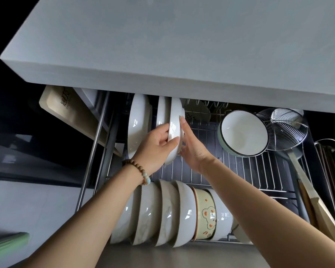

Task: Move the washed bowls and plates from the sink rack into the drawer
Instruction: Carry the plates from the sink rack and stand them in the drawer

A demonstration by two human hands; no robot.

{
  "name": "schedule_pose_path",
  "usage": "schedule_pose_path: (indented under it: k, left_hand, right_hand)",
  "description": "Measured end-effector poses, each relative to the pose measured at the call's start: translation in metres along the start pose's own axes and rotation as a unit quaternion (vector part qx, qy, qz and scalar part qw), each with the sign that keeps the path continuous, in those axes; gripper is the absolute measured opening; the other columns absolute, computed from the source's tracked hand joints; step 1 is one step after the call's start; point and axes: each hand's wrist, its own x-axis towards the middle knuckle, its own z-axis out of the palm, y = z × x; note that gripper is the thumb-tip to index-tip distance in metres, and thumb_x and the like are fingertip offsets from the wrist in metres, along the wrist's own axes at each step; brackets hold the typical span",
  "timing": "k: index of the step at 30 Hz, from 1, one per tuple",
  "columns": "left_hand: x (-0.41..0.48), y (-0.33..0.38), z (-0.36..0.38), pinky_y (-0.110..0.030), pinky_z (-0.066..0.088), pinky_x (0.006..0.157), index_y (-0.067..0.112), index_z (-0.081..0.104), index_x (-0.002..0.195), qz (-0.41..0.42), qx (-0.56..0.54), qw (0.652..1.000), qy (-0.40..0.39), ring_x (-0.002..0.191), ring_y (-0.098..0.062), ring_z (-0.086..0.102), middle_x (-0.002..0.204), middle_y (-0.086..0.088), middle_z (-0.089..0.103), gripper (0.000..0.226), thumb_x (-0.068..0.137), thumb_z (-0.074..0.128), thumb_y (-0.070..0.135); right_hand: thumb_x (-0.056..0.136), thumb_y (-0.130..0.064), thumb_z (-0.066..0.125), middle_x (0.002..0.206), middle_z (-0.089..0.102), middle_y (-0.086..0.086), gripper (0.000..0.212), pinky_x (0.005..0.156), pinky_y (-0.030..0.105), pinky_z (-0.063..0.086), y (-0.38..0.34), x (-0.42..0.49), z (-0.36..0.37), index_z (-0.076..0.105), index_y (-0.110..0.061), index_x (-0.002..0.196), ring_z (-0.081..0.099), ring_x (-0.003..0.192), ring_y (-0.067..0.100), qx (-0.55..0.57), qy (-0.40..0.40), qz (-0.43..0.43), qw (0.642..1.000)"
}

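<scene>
A white plate (174, 130) is being held on edge over the wire rack (240, 171) of the pulled-out drawer, just under the lip of the grey countertop (162, 45). It is gripped by the left hand (155, 149), thumb curled over the near rim and fingers wrapped round its inner face. A beaded bracelet (139, 171) is worn on that wrist. The plate's back is steadied by the right hand (191, 149), one finger laid straight up against it. The other fingers are largely hidden by the rim.

The plate is set just beside a second upright plate (161, 113), with a large oval dish (137, 124) standing further left. A row of white bowls (162, 213) is racked on edge along the drawer's front, and a bear-patterned bowl (205, 215) is tucked among them. To the right, a black-rimmed bowl (244, 132) is tilted against the rack beside a wire skimmer (282, 128). A wooden cutting board (70, 113) is stowed at far left.
</scene>
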Motion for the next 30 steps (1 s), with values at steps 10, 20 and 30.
schedule_pose_path:
  k: [10,20,30]
  left_hand:
    - [-0.004,0.009,-0.024,-0.021,0.046,0.096,0.021,0.060,0.121,-0.011,0.049,0.998,0.041,0.099,0.000,0.062,0.107,0.006,0.065,0.037,0.086,0.063,0.012]
    - [-0.004,0.008,-0.025,-0.019,0.054,0.084,0.015,0.063,0.116,-0.030,0.014,0.997,0.070,0.093,-0.010,0.067,0.100,-0.001,0.069,0.031,0.086,0.062,0.008]
    - [-0.020,0.030,-0.033,-0.025,0.054,0.079,0.020,0.064,0.108,-0.044,0.063,0.992,0.098,0.085,-0.010,0.066,0.098,0.003,0.069,0.020,0.089,0.059,0.015]
  right_hand:
    - [0.062,-0.075,0.067,0.142,0.056,-0.003,0.101,0.115,0.044,0.036,-0.001,-0.001,-0.001,0.035,-0.035,0.149,0.054,0.128,0.017,0.020,-0.016,0.002,1.000]
    - [0.057,-0.079,0.072,0.144,0.053,-0.005,0.112,0.114,0.048,0.036,-0.003,-0.003,0.002,0.030,-0.034,0.151,0.051,0.132,0.017,0.010,-0.015,0.009,1.000]
    - [0.091,-0.055,0.052,0.163,0.019,0.000,0.079,0.121,0.044,0.021,-0.030,-0.061,-0.006,0.017,-0.027,0.156,0.022,0.148,0.019,-0.122,0.064,0.008,0.990]
